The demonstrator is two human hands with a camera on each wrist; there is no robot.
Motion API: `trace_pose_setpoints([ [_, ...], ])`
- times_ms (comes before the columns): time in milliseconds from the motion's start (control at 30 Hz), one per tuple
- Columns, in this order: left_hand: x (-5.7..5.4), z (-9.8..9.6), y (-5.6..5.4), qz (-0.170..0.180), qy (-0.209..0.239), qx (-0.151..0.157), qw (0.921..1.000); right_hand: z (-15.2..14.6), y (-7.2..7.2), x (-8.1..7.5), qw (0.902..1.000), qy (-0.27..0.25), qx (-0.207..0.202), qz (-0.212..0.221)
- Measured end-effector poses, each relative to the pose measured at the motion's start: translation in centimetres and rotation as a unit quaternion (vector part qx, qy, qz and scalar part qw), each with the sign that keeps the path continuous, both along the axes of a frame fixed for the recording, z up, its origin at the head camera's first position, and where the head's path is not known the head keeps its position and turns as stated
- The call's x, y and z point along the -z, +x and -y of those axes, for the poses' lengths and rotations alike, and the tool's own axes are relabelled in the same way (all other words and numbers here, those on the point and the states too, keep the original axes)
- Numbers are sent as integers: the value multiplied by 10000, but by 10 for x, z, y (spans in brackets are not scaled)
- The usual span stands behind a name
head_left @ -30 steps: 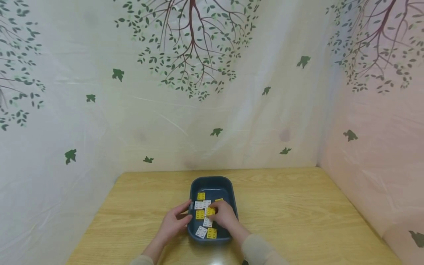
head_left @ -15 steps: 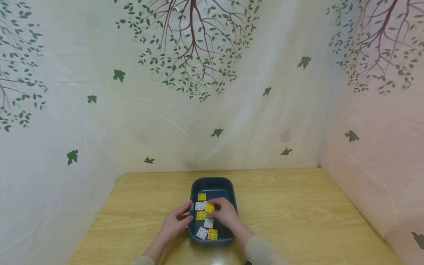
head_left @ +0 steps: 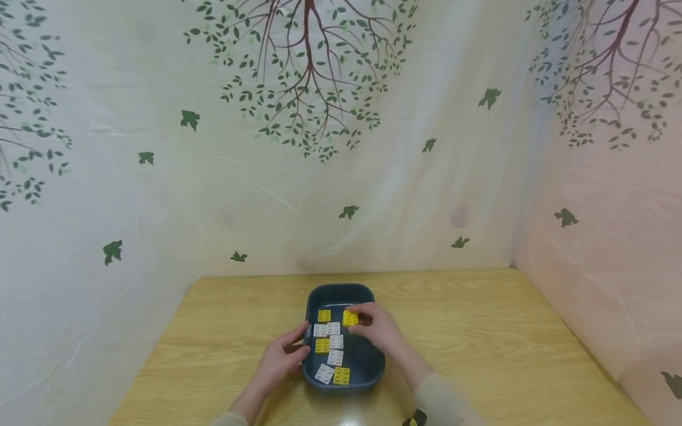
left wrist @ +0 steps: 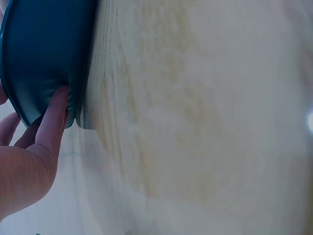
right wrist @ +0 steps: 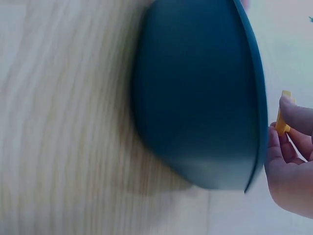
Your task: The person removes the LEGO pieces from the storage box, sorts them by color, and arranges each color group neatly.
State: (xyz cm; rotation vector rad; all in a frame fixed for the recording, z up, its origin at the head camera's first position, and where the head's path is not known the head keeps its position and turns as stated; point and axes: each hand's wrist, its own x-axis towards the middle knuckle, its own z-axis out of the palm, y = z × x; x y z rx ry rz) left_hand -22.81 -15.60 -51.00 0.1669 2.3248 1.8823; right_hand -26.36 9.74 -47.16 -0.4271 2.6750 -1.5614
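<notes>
A dark blue tray (head_left: 379, 361) stands on the table with yellow and white toy building bricks in it. My left hand (head_left: 279, 357) holds its left side, thumb and fingers apart at the rim. In the left wrist view a finger (left wrist: 55, 110) lies along the outer wall. My right hand (head_left: 380, 326) pinches a yellow building brick (head_left: 350, 318) over the tray's far right part. The right wrist view shows this brick (right wrist: 282, 115) between thumb and fingers, beyond the rim. Several white bricks (head_left: 335, 357) and yellow bricks (head_left: 322, 345) lie studs up along the tray's left and middle.
The wooden table (head_left: 469, 337) reaches back to a pale sheet wall (head_left: 405, 236) printed with trees and birds. A pinkish side sheet (head_left: 602, 266) borders the table on the right. A dark strapped object (head_left: 417, 418) shows by the right sleeve.
My right hand has moved away and to the right with a yellow brick, from over the middle white bricks, which now show. The left hand and tray stay in place.
</notes>
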Motion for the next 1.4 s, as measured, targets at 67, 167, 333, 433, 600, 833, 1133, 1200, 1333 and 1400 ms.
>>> trace_pose_setpoints([
  [67, 0, 0, 0, 6, 21, -16, 10000, -7, -2, -2, 10000, -13, 80, 23],
  [167, -1, 0, 1, -1, 5, -30, 10000, -18, -3, -4, 9996, -111, 232, 92],
  [333, 0, 0, 0, -27, -28, -8, 10000, -37, -5, -4, 9983, -120, 555, 160],
  [433, 0, -1, -1, -20, -47, -17, 10000, -48, -8, -1, 9976, -65, 675, 130],
  [600, -1, -1, 0, -4, -60, -50, 10000, -67, -13, 6, 9969, -8, 779, 64],
  [833, 0, -1, 0, -9, -73, -46, 10000, -89, -19, 20, 9973, 258, 677, -117],
  [1133, -1, -1, 0, -15, -25, 26, 10000, -104, -22, 40, 9962, 309, 778, 219],
  [1200, -1, -1, 1, -17, 4, 34, 10000, -105, -23, 43, 9958, 301, 816, 281],
  [1333, 0, -1, 1, -26, 52, 28, 10000, -105, -24, 47, 9958, 303, 824, 274],
  [1400, 1, -1, 1, -26, 62, 33, 10000, -105, -25, 48, 9956, 308, 841, 282],
])
